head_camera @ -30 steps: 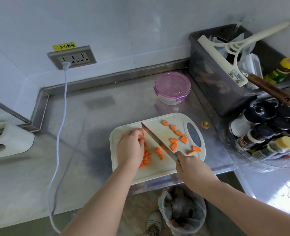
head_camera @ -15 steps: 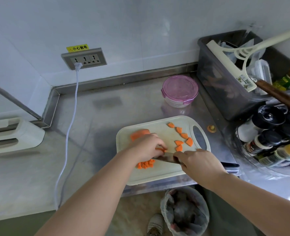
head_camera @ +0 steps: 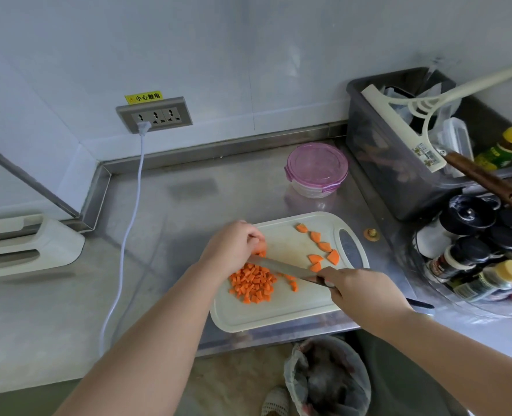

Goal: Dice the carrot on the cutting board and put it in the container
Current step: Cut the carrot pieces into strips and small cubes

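Note:
A white cutting board [head_camera: 281, 313] lies at the counter's front edge. A heap of diced carrot [head_camera: 253, 283] sits on its left half, and several larger carrot wedges [head_camera: 319, 250] lie near the board's handle hole. My left hand [head_camera: 233, 246] pinches a carrot piece [head_camera: 260, 250] at the board's back left. My right hand [head_camera: 365, 295] grips the knife [head_camera: 284, 269], whose blade lies across the board just in front of my left fingers. The round container with a pink lid [head_camera: 316, 169], closed, stands behind the board.
A grey bin [head_camera: 398, 175] with a squeegee and utensils stands at the right, with spice jars [head_camera: 483, 259] in a clear tub in front of it. A white cable [head_camera: 128, 229] runs from the wall socket. A lined waste bin [head_camera: 326, 379] stands below the counter edge.
The knife has swung from pointing away to lying flatter across the board. The diced heap looks larger and gathered. My left hand has shifted back onto the carrot piece.

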Action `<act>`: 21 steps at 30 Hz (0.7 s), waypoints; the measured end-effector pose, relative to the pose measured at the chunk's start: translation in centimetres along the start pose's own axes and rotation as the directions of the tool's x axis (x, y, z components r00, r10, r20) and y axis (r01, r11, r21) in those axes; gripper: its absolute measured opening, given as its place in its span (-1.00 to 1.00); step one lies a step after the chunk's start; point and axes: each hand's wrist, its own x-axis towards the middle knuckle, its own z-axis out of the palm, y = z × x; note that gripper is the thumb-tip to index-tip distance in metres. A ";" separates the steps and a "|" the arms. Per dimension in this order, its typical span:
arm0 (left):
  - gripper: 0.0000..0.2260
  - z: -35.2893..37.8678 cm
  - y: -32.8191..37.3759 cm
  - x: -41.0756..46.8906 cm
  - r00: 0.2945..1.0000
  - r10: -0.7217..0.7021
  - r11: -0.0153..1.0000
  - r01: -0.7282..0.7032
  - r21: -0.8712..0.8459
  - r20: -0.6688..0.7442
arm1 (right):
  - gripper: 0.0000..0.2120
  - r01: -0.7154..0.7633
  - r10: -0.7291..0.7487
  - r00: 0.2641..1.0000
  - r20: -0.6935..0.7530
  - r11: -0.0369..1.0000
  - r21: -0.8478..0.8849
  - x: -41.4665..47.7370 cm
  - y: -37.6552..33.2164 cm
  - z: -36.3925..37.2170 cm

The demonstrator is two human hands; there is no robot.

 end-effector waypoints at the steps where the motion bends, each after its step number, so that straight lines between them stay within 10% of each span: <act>1: -0.83 -0.3 0.1 -0.1 0.996 -0.047 0.998 0.044 -0.043 -0.076 | -0.69 -0.032 0.032 0.999 -0.002 0.999 0.033 -0.2 0.3 -0.2; 7: -0.81 1.5 1.4 -1.5 0.920 -0.247 0.967 0.212 -0.143 -0.305 | -0.69 -0.214 0.200 0.977 0.074 0.916 0.340 -0.4 1.6 -0.5; 15: -0.69 7.9 4.0 -3.0 0.935 0.310 0.874 -0.351 0.335 0.171 | -0.77 -0.320 0.292 0.946 0.139 0.779 0.539 -0.1 1.7 -0.6; 21: -0.83 8.7 1.6 -3.1 0.905 0.410 0.786 -0.413 0.461 0.113 | -0.79 -0.336 0.297 0.941 0.164 0.745 0.576 0.0 1.7 -0.7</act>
